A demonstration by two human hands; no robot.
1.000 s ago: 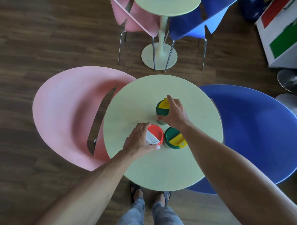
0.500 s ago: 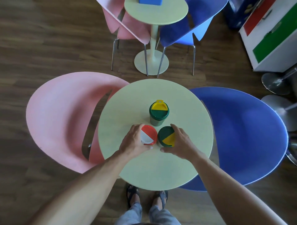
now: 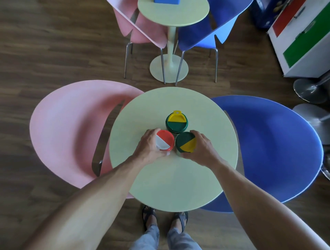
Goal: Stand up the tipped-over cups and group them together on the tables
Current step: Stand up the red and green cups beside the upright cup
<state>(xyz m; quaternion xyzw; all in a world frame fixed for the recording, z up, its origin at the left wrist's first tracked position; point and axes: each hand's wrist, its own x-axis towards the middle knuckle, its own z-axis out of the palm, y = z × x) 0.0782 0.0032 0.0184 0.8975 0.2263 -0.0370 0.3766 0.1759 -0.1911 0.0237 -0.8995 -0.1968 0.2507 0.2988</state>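
Note:
Three lidded cups stand upright and close together on the round pale green table (image 3: 178, 187). My left hand (image 3: 149, 145) wraps the cup with the red and white lid (image 3: 165, 140). My right hand (image 3: 202, 149) grips the near cup with the green and yellow lid (image 3: 185, 142). Just behind these two stands another green and yellow lidded cup (image 3: 176, 121), free of both hands. The cups' bodies are mostly hidden under their lids and my fingers.
A pink chair (image 3: 71, 130) sits left of the table and a blue chair (image 3: 271, 142) right. Farther back stand a second small table (image 3: 173, 14) with a blue box (image 3: 167, 1), two more chairs, and a white cabinet (image 3: 303, 39) at the right.
My right hand left the far green cup and took hold of the near green cup. Both held cups now sit closer to the far cup. The view shifted slightly.

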